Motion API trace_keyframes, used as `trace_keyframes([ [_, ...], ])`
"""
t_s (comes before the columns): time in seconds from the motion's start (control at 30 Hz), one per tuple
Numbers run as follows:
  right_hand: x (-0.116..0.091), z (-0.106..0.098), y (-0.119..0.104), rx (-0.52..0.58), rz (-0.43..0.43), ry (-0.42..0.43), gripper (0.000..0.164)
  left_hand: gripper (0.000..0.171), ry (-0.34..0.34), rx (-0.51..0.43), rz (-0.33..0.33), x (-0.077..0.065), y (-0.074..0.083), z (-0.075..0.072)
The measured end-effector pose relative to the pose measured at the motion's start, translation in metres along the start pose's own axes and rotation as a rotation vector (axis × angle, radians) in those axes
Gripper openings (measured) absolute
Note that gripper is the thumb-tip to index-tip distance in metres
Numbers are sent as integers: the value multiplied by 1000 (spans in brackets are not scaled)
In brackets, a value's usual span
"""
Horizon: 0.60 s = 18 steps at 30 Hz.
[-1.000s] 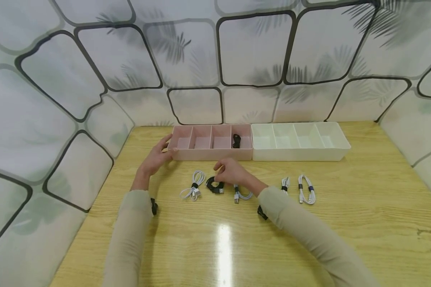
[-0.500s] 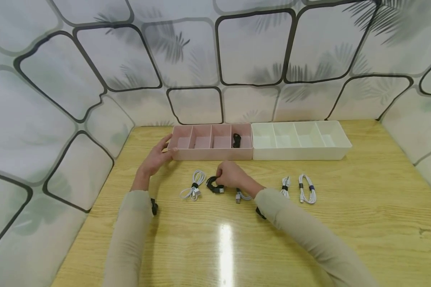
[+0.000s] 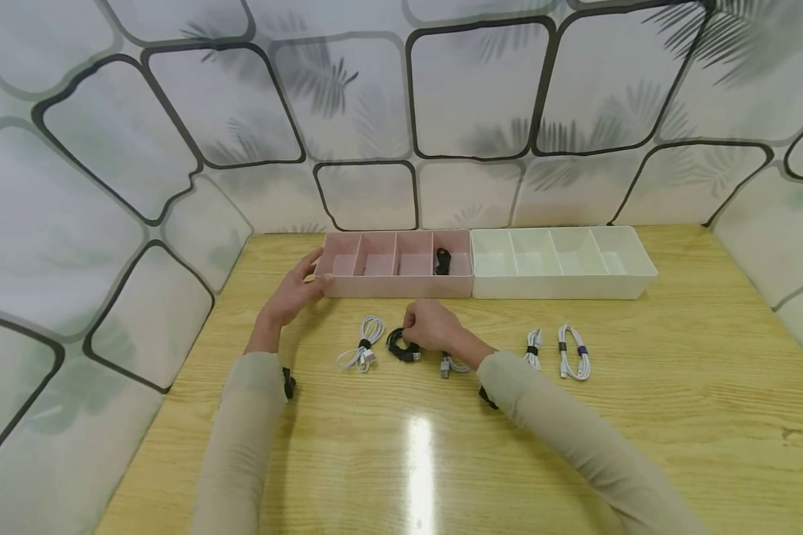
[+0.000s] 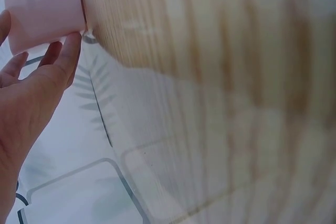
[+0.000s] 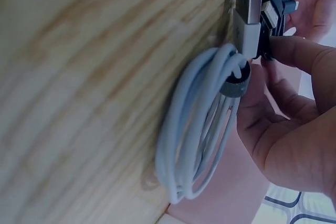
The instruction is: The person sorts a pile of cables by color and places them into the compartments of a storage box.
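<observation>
A pink four-compartment storage box (image 3: 398, 287) stands at the back of the table, and my left hand (image 3: 291, 296) holds its left end. In the left wrist view the fingertips (image 4: 71, 43) touch the lower edge of the pink wall. My right hand (image 3: 433, 325) reaches down to a coiled black cable (image 3: 396, 349) on the table and pinches it between thumb and fingers. Just beside that hand lies a pale coiled cable (image 5: 181, 124) with a dark strap and a USB plug. A black cable (image 3: 443, 261) sits in the pink box's rightmost compartment.
A white divided box (image 3: 562, 287) adjoins the pink one on the right. A white coiled cable (image 3: 364, 345) lies left of the black coil. Two more white cables, one strapped in black (image 3: 533, 348) and one farther right (image 3: 574, 353), lie on the wooden table (image 3: 348, 453). Patterned cloth (image 3: 475, 89) rises behind.
My right hand has lowered slightly and closed its fingertips on the edge of the coiled black cable. My left hand has stayed at the pink box.
</observation>
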State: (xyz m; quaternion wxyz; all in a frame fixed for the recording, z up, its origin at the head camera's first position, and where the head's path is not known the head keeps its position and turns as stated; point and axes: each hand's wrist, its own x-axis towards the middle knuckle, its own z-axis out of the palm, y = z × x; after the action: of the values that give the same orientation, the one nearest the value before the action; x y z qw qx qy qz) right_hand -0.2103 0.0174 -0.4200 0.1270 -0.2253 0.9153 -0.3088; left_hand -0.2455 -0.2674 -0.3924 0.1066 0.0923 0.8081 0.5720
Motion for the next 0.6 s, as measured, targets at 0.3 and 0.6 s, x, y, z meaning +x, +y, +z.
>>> trace_keyframes([
  [0.3,-3,-4,0,40,-68,7,4,68,4,-38,-9,2,-1,0],
  [0.6,-6,-15,6,232,-85,-6,6,69,7,-34,-17,1,-2,0],
])
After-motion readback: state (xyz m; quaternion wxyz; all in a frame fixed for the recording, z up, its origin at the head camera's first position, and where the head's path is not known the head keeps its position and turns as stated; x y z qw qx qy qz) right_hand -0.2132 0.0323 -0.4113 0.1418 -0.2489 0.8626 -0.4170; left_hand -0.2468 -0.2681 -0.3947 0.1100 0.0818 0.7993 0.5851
